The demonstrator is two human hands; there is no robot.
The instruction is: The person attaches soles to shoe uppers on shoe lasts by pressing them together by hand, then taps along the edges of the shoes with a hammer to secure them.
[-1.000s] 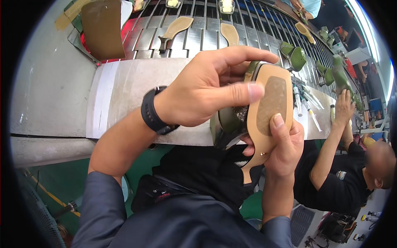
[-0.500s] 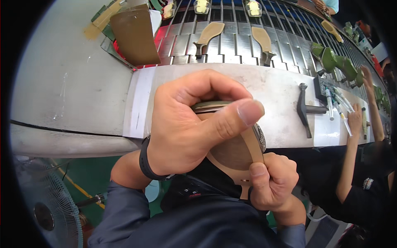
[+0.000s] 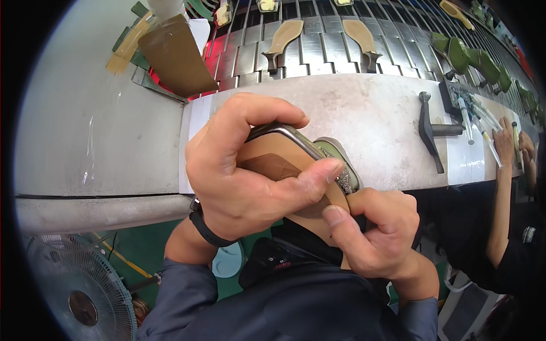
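Observation:
Held over the near edge of the workbench is a shoe [image 3: 264, 149] with a tan lining and a dark, shiny rim. My left hand [image 3: 244, 176] wraps round it, fingers curled over the far side and thumb across the front. My right hand [image 3: 381, 230] pinches the tan edge of the shoe between thumb and bent forefinger. Between the hands shows a band of glittering beads [image 3: 343, 181], beside a pale green part with a rounded end [image 3: 336, 149]. My left palm and fingers hide much of the shoe.
A hammer [image 3: 426, 128] lies right on the bench, beside syringes [image 3: 466, 116] and a dark box. Beyond, a slatted conveyor [image 3: 318, 48] carries tan soles with heels [image 3: 358, 35] and green shoe parts [image 3: 459, 54]. A co-worker's arm [image 3: 503, 182] reaches in right. A fan [image 3: 82, 301] stands lower left.
The shoe has turned in my hands, and more of the beads and the pale green part now shows. My right hand has moved slightly up and right. The head view has shifted.

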